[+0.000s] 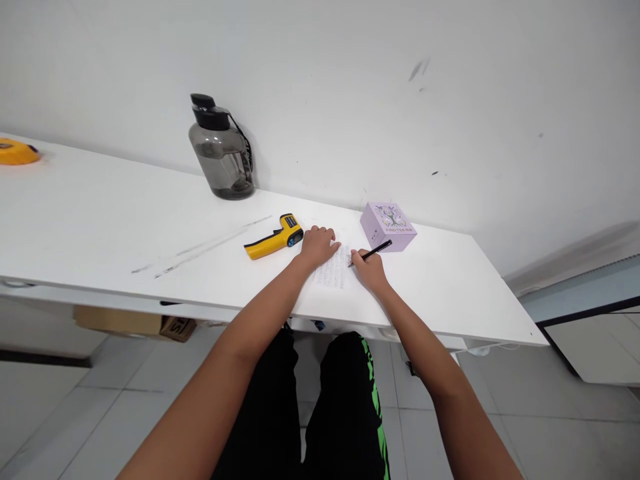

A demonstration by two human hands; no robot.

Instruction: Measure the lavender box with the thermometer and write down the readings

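A sheet of white paper (pixel 331 275) covered in rows of handwriting lies on the white table. My right hand (pixel 369 268) grips a black pen (pixel 378 249), its tip touching or just above the paper's right part. Across the top left of the sheet rests my left hand (pixel 320 247), fingers stretched out and lying flat. Just left of that hand is a yellow and black infrared thermometer (pixel 275 239), on its side. Behind my right hand stands a lilac box (pixel 388 227) with a tree design on top.
A large grey-tinted water bottle (pixel 223 157) with a black lid stands against the wall, back left. At the far left sits a yellow object (pixel 17 152), cut off by the frame. Below the white table (pixel 450 287) a cardboard box (pixel 125 321) shows.
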